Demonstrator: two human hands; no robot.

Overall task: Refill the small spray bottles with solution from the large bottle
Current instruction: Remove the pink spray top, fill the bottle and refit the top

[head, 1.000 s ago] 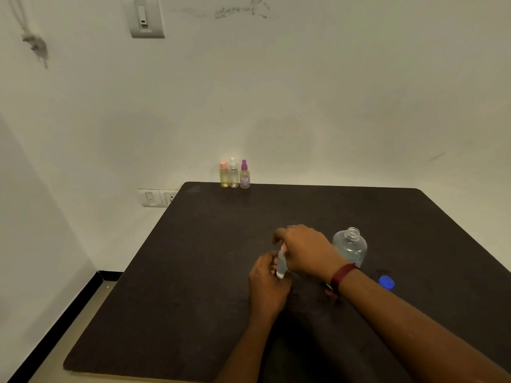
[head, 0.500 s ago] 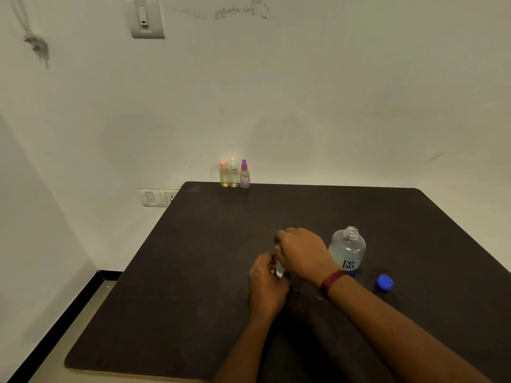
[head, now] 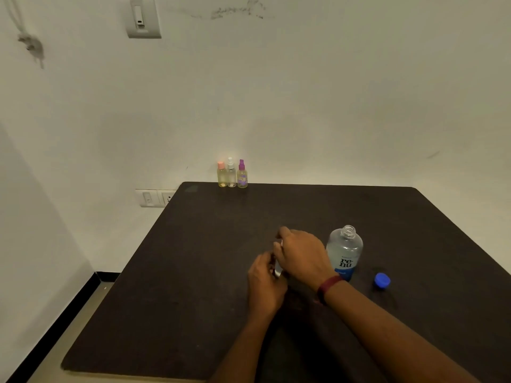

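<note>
A small clear spray bottle stands on the dark table, almost hidden between my hands. My left hand grips its body from the left. My right hand is closed over its top. The large clear bottle with a blue label stands uncapped just right of my right hand. Its blue cap lies on the table further right. Three small spray bottles stand at the table's far edge against the wall: a peach-capped one, a white-capped one and a purple-capped one.
White walls close in behind and to the left of the table. A socket plate sits on the wall near the table's far left corner. The floor with a black skirting lies to the left.
Both hands stayed on the small bottle. My right hand settled lower over its top, so the bottle is more hidden and the large bottle's label shows.
</note>
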